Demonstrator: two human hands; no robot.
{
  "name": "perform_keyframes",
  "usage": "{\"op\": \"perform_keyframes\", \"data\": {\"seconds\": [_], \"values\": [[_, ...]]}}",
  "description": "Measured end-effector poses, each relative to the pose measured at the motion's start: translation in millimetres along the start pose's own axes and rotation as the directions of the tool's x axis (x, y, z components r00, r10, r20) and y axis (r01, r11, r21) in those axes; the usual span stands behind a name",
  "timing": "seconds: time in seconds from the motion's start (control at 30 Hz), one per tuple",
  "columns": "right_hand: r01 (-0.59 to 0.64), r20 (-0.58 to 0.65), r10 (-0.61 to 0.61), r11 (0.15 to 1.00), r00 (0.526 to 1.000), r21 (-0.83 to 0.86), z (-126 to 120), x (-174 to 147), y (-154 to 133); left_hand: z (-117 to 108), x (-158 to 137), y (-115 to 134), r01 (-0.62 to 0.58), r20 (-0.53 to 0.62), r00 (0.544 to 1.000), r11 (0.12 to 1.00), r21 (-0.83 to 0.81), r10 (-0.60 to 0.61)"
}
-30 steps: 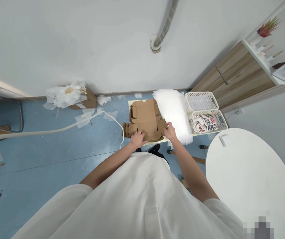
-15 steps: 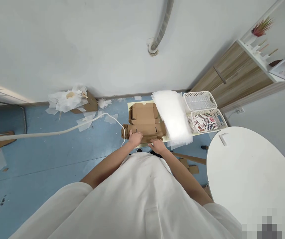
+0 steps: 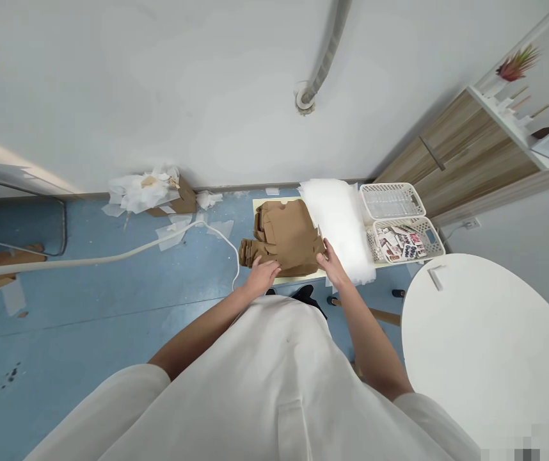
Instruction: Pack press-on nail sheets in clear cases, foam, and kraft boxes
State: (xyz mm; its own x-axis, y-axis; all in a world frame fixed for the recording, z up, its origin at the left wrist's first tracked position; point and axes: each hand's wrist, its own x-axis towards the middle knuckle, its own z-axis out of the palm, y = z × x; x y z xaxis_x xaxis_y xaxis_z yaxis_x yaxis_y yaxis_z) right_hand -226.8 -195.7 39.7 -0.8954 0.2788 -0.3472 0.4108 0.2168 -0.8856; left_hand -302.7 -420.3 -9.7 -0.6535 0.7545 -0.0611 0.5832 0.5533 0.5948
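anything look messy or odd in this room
The blue floor looks untidy: pale scraps lie loose on it, crumpled white sheets are heaped over a cardboard box, and dark spots at lower left look like stains.

Brown cardboard blanks, unfolded, stacked, top one askew, on pale-yellow surface

You have one stack of flattened brown cardboard boxes, two white perforated plastic baskets and one white hose.

fingers at brown cardboard
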Motion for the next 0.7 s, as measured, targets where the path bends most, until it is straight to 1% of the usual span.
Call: {"op": "perform_keyframes", "data": {"seconds": [0.07,0.13,0.17,0.23,0.3,0.33,0.37,0.4,0.43,0.47,0.5,0.57,0.63,0.7], "values": [[-0.084,-0.054,0.080,0.993,0.995,-0.087,-8,0,-11,9,-1,7,-0.044,0.065,0.997,0.999,-0.016,0.045],[-0.186,-0.120,0.159,0.946,0.980,-0.266,-12,-1,-16,16,-2,14,-0.086,0.124,0.988,0.995,-0.049,0.091],[-0.236,-0.158,0.190,0.897,0.969,-0.374,-13,-1,-17,17,-2,16,-0.103,0.147,0.983,0.992,-0.068,0.112],[-0.317,-0.224,0.229,0.759,0.947,-0.568,-14,-2,-17,17,-2,20,-0.117,0.168,0.977,0.988,-0.102,0.133],[-0.364,-0.263,0.252,0.626,0.931,-0.689,-14,-6,-14,12,-2,21,-0.090,0.122,0.987,0.990,-0.108,0.103],[-0.377,-0.274,0.260,0.579,0.926,-0.723,-13,-8,-13,9,-2,21,-0.058,0.073,0.995,0.993,-0.101,0.066],[-0.383,-0.279,0.266,0.546,0.923,-0.745,-13,-10,-11,5,-2,20,-0.008,0.001,1.000,0.996,-0.085,0.008],[-0.385,-0.280,0.272,0.527,0.921,-0.757,-13,-13,-8,0,-1,18,0.058,-0.078,0.995,0.996,-0.071,-0.063],[-0.386,-0.279,0.274,0.518,0.920,-0.764,-14,-16,-6,-4,0,16,0.131,-0.140,0.980,0.990,-0.061,-0.138],[-0.384,-0.278,0.274,0.515,0.921,-0.766,-14,-18,-3,-7,1,13,0.215,-0.171,0.960,0.975,-0.051,-0.221],[-0.383,-0.278,0.271,0.514,0.921,-0.767,-15,-21,0,-9,2,11,0.294,-0.156,0.942,0.955,-0.034,-0.296],[-0.380,-0.281,0.262,0.521,0.923,-0.764,-18,-25,5,-12,4,6,0.422,-0.072,0.904,0.906,-0.002,-0.421],[-0.376,-0.284,0.249,0.542,0.926,-0.752,-23,-29,10,-11,7,3,0.494,0.047,0.868,0.869,0.025,-0.495],[-0.364,-0.282,0.230,0.582,0.931,-0.727,-28,-34,15,-7,12,4,0.523,0.139,0.840,0.851,0.050,-0.524]]}}
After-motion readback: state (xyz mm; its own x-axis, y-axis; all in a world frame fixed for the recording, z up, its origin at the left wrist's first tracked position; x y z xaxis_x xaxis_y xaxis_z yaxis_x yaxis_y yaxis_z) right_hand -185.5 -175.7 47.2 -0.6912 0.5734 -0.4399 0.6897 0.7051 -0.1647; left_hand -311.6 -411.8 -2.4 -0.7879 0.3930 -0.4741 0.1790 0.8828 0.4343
